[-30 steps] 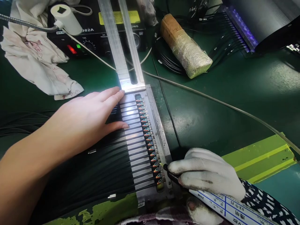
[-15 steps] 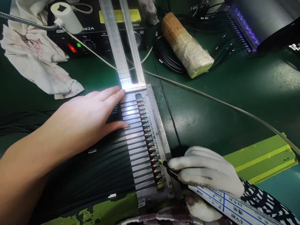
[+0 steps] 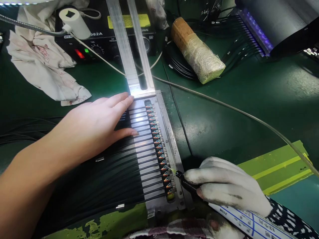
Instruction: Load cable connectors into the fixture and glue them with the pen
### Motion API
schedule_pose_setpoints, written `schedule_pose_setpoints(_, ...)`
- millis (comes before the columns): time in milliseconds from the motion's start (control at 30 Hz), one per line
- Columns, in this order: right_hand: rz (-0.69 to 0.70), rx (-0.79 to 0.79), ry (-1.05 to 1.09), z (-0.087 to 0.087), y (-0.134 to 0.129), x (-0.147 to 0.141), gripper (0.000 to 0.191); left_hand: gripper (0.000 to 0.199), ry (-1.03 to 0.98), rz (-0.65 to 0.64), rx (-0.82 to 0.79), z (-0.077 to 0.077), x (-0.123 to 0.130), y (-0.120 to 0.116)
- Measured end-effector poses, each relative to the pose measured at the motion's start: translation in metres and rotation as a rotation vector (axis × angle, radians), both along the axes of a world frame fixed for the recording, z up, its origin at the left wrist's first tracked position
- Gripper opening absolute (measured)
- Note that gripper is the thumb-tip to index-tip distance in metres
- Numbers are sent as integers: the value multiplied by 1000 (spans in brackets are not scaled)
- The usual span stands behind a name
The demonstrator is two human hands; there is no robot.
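Observation:
My left hand is bare and lies with fingers stretched and thumb apart on the left edge of the metal fixture. Black cables run in a row across this fixture, their stripped ends with coloured wires and small connectors lined up in its slot. Wrapped in a white glove with bare fingertips, my right hand grips a glue syringe with a white printed label and a black front end. Its thin tip points at the wires in the lower half of the row.
Behind the fixture stands a black dispenser controller with a white device on top. White cloth lies at the left. A film-wrapped block and a purple-lit machine are at the back right. A thin hose crosses the table.
My right hand has drawn back slightly to the right with the glue syringe, leaving its tip a little further from the wires. My left hand stays on the fixture.

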State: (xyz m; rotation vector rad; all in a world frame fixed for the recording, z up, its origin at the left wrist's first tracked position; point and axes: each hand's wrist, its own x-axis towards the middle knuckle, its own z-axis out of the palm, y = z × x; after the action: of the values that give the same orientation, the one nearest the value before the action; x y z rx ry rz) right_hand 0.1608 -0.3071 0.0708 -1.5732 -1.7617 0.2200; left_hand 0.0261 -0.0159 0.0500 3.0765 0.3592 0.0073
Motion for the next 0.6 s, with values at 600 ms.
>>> schedule_pose_setpoints(600, -44, 39, 88, -13, -3, -10, 31, 72, 14, -1, 64, 4, 2, -2)
